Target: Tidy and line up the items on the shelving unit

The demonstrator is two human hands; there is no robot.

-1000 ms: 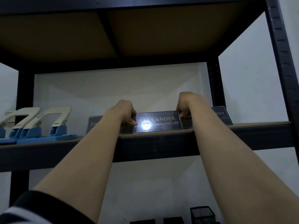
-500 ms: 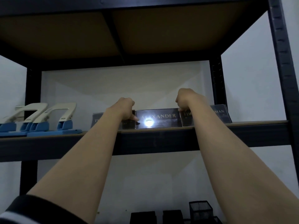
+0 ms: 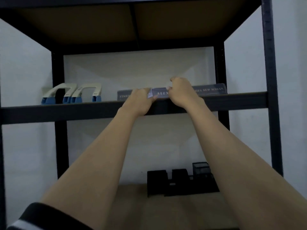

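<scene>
Three dark name plates stand in a row on the upper shelf (image 3: 240,98): a left plate (image 3: 123,95), a middle plate (image 3: 160,93) lettered "ALEX…", and a right plate (image 3: 210,90) reading "…NEW ROMAN". My left hand (image 3: 141,101) covers the gap between the left and middle plates, fingers touching the middle plate's left end. My right hand (image 3: 181,92) rests over the middle plate's right end, fingers curled at its top edge. Both hands hide most of the middle plate.
Two cream and blue hole punches (image 3: 71,94) stand side by side at the shelf's left. On the lower shelf are black desk organisers (image 3: 179,181) and a mesh pen cup (image 3: 201,168). Black uprights (image 3: 269,80) frame the unit against a white wall.
The view has tilted down and shifted, showing the lower shelf. My hands have drawn closer together over the middle plate, and the bright glare on it is gone.
</scene>
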